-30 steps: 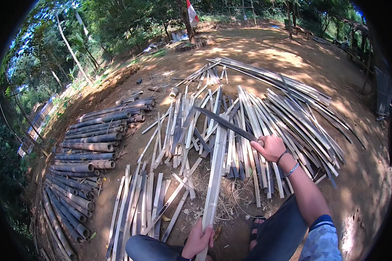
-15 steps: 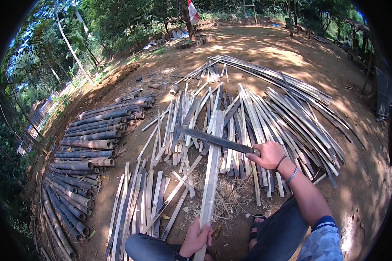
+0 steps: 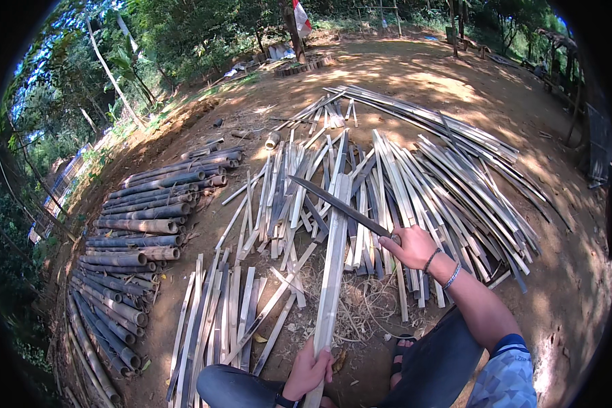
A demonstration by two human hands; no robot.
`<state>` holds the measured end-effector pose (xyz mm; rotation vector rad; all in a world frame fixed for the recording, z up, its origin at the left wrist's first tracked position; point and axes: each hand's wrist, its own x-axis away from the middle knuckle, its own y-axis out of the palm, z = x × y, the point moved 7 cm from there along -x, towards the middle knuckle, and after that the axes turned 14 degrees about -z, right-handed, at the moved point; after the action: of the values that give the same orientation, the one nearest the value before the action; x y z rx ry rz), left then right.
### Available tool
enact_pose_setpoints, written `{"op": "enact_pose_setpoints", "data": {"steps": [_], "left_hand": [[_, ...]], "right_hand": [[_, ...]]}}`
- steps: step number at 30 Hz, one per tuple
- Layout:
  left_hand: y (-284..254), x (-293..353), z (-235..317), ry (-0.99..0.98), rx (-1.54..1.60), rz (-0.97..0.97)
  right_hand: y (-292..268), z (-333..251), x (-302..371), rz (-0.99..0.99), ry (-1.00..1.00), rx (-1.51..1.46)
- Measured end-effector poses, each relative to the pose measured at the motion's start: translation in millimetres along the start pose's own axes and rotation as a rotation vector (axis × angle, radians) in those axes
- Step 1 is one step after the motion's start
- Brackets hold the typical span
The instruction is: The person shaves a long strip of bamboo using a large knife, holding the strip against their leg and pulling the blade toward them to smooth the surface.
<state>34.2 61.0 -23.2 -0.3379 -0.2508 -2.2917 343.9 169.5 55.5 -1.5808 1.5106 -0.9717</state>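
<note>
Strip is being held lengthwise in front of the body, its near end being placed low between the legs and its far end being pointed away from the body, toward the pile. The long axis is being slanted slightly, the far end being set a little farther right than the near one. The near part is being gripped by the left hand, its fingers being curled around the wood. By the right hand, the knife is being grasped, the fist being closed on a handle that is mostly being hidden. The blade is being held slantwise across the strip, close to its far end, with the tip being aimed left and outward; whether the two are touching cannot be told. Below the blade, to the right of the strip, the ground is being littered by pale shavings. To the left, a row of loose strips is being laid out roughly along the same direction, and farther left more ground is being covered by stacked poles. Beside the right leg, a dark sandal is being worn.
</note>
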Motion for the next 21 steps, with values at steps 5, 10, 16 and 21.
{"op": "enact_pose_setpoints", "data": {"steps": [5, 10, 16, 21], "left_hand": [[-14, 4, 0, 0.022, -0.025, 0.065], [-1, 2, 2, 0.010, 0.010, -0.001], [-14, 2, -5, 0.045, 0.000, 0.021], [-4, 0, 5, 0.028, 0.093, -0.027]], "right_hand": [[32, -43, 24, -0.225, -0.209, 0.253], [-3, -4, -3, -0.026, -0.001, 0.046], [34, -40, 22, -0.228, -0.173, 0.194], [5, -24, 7, -0.066, -0.128, 0.182]]}}
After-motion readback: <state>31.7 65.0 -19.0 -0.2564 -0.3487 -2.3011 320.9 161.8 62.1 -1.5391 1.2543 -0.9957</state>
